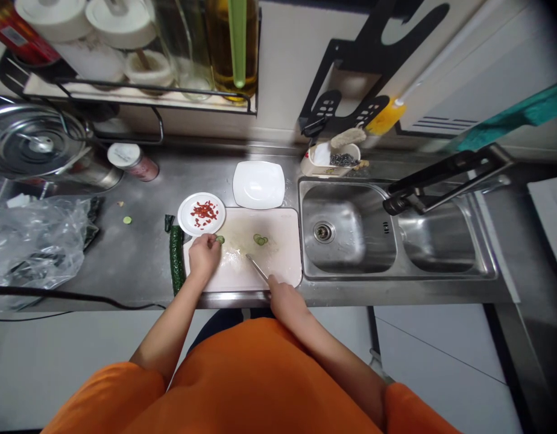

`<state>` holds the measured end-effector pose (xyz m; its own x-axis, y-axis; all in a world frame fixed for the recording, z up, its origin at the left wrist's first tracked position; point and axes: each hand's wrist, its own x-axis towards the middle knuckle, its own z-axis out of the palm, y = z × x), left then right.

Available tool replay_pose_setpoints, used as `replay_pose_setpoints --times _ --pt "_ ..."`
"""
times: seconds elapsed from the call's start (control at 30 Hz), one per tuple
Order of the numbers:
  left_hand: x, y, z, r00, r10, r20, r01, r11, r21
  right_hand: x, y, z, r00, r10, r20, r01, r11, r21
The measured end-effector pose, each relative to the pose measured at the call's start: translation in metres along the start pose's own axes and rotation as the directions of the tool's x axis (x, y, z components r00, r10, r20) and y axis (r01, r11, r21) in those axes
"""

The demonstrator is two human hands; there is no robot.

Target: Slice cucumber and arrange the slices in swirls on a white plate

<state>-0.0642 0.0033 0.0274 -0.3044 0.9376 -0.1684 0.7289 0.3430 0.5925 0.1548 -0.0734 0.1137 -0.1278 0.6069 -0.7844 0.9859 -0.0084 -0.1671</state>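
On the pale cutting board (285,247), my left hand (204,256) is closed at the upper left, its fingertips pinching a cucumber slice (220,240). My right hand (285,298) grips a knife (258,268) by the handle, its blade slanting up and left over the board. Several thin cucumber slices (260,240) lie overlapping on the board, right of the middle. Left of the board rests a long dark green cucumber (176,259), with a cut end piece (169,222) above it. A small white plate of red bits (204,210) sits just beyond my left hand.
A white square plate (259,185) stands behind the board. To the right is a double steel sink (351,265) with a black faucet (423,181). Plastic bags (34,247), a lidded pot (34,144) and a jar (132,161) occupy the left; a seasoning rack (143,96) hangs above.
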Motion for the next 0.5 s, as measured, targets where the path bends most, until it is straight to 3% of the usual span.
replay_pose_setpoints --times 0.07,0.13,0.27,0.37,0.5 --pt "0.0 0.006 0.003 0.994 0.106 0.01 -0.106 0.994 0.024 0.0 0.0 0.0 1.0 0.0 0.009 0.0 1.0 0.009" --pt "0.002 0.017 0.009 0.964 0.248 0.095 -0.247 0.969 -0.022 0.0 0.0 0.001 1.0 0.005 0.019 -0.005 1.0 0.009" --pt "0.012 0.042 0.035 0.79 0.5 0.356 -0.492 0.862 -0.119 0.0 0.0 0.003 1.0 0.004 0.008 -0.005 1.0 0.008" --pt "0.019 0.056 0.054 0.679 0.542 0.495 -0.581 0.809 -0.089 0.001 0.0 0.005 1.0 -0.006 -0.005 0.006 1.0 0.02" --pt "0.02 0.061 0.065 0.648 0.532 0.545 -0.604 0.795 -0.058 0.001 0.002 0.007 1.0 -0.01 0.0 0.01 0.999 0.031"
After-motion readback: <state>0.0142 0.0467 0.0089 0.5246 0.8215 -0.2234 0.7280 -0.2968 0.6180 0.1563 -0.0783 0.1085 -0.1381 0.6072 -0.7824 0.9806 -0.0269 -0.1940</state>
